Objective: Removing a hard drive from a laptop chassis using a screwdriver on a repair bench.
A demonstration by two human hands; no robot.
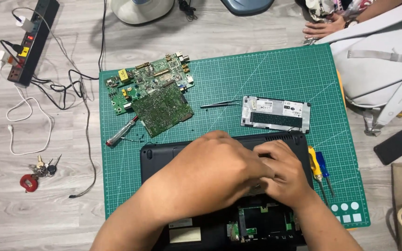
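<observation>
Directly under both hands sits a black laptop [164,155], turned underside up on the near half of a green cutting mat [275,74], its far edge running across the mat and its near end cut off by the bottom of the view. Part of its base is uncovered, so that a dark bay with small green circuit parts [261,223] shows just below the wrists. The left hand [215,169] lies knuckles up over the middle of the laptop, fingers curled toward the right; the right hand [284,174] meets it from the other side, fingers bent down onto the laptop near its far right edge. The two hands touch and cover the spot they work at (whether either pinches something small there, I cannot tell). Just right of the laptop, two screwdrivers lie side by side on the mat, one with a yellow handle [314,162] and one with a blue handle [323,163]. Beyond the laptop, a grey rectangular cover plate [275,114] rests flat, with slim tweezers [219,104] just to its left. Farther left, two green circuit boards [152,90] overlap, and a red-tipped screwdriver with a clear handle [121,132] lies near them with a few tiny dark screws [138,137]. Off the mat, on the pale wood floor, are a power strip [31,39] with cables at upper left, a bunch of keys [38,172], a grey backpack [378,65] and a dark phone [394,146] at right, and another person's hand [322,29] at the top.
</observation>
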